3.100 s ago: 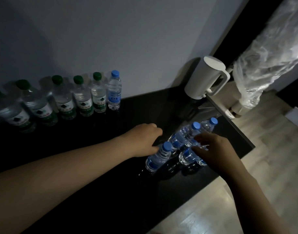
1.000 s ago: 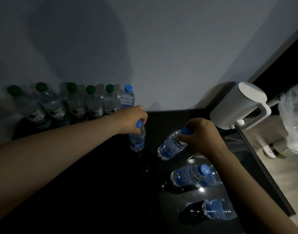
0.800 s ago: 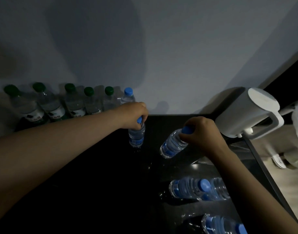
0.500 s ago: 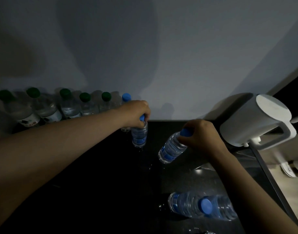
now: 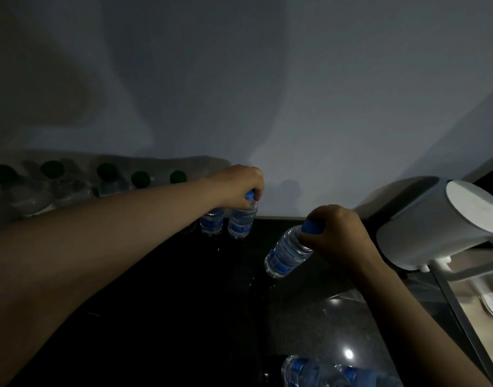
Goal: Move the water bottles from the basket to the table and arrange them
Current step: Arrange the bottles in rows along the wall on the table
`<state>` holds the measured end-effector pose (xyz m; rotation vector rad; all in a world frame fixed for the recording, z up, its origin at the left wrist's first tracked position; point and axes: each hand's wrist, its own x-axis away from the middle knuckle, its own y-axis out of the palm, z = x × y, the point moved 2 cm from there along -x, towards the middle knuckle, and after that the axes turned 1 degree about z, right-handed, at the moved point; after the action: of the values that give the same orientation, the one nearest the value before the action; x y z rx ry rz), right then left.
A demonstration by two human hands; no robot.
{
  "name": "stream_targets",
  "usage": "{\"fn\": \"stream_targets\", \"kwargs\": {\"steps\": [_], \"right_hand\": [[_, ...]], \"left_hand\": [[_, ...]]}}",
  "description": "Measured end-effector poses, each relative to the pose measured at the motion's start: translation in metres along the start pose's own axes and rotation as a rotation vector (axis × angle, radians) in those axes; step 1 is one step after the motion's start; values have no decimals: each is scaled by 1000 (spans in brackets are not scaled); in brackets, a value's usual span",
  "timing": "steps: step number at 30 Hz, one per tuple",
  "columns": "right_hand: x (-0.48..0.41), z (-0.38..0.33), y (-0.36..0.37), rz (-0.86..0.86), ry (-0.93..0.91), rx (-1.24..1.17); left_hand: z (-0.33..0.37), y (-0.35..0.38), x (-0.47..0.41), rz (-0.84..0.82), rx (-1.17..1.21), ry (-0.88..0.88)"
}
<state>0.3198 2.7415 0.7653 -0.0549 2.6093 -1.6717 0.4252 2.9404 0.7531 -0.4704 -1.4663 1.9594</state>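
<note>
My left hand (image 5: 237, 188) grips the blue cap of an upright water bottle (image 5: 242, 222) at the back of the black table (image 5: 183, 317), right beside another blue-labelled bottle (image 5: 211, 221) standing by the wall. My right hand (image 5: 337, 236) holds a second blue-cap bottle (image 5: 287, 255) by its neck, tilted above the table. Several green-cap bottles (image 5: 108, 180) stand in a row along the wall to the left, partly hidden by my left forearm. More blue-cap bottles (image 5: 323, 372) lie on the table at the bottom edge.
A white kettle (image 5: 440, 227) stands at the table's back right corner, close to my right hand. The table's right edge (image 5: 463, 317) runs diagonally, with pale floor beyond it. A grey wall closes off the back.
My left hand has carried its bottle back to the wall, next to the standing blue-cap bottle. My right hand's tilted bottle has stayed in about the same place. The view has tipped upward.
</note>
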Motion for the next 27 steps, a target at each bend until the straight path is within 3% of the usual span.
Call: {"fn": "stream_targets", "kwargs": {"steps": [27], "right_hand": [[-54, 0, 19, -10, 44, 16]], "left_hand": [[-30, 6, -19, 8, 93, -27]]}}
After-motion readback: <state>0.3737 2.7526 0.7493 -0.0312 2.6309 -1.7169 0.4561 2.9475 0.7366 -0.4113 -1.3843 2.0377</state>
